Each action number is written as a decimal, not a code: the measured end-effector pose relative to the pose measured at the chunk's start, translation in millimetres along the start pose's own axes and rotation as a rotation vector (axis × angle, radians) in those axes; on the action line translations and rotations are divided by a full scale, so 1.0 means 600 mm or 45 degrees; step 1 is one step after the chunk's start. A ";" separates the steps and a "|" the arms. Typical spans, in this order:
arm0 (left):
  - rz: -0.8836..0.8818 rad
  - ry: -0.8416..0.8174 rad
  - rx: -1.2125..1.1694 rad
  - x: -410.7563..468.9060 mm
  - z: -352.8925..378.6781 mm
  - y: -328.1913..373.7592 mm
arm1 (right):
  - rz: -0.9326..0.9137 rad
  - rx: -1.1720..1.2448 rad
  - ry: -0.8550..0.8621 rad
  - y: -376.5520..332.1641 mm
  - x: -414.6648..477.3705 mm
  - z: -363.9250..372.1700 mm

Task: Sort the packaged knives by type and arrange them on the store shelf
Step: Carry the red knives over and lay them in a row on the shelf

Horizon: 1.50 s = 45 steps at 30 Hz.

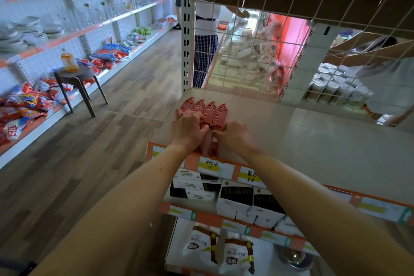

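The fingers of the left hand are bent down over a row of red knives, curled round the handle ends of the ones on the left. The fingers of the right hand are drawn narrow and pinch the handle of the last knife on the right, so the two sets of fingertips nearly meet in the middle of the row. Four of these knives show, each in a red sheath with a cut-out pattern. They lie flat and side by side, touching, with their tips pointing away beyond the fingers and their handles running back under the palms toward the front edge of the shelf. The pale shelf board stretches away to the right of the fingers. Just behind the wrists, on the shelf's orange front strip, sit handwritten price tags. Below the fingers, on the next shelf down, stand white-and-black boxes, and lower again lie packaged knives in white card backing. Beyond the fingers rises a wire mesh panel, and through it a person in checked trousers stands. Well off to the left of the fingers, on the wooden floor, a dark stool carries a bottle.
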<state>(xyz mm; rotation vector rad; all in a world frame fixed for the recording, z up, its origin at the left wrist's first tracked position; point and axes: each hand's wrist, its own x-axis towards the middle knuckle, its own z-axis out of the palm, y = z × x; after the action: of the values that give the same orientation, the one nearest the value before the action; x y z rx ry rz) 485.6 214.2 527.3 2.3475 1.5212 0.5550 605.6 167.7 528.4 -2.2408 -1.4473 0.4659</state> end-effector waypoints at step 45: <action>0.119 -0.792 0.207 -0.571 0.197 -0.333 | 0.556 -0.129 -0.459 0.111 -0.574 0.439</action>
<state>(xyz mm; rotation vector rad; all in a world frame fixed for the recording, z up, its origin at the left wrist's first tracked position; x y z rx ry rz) 253.7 -23.2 280.1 2.3912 1.1978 -0.2813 389.1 -126.3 285.6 -2.6649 -1.1453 0.9974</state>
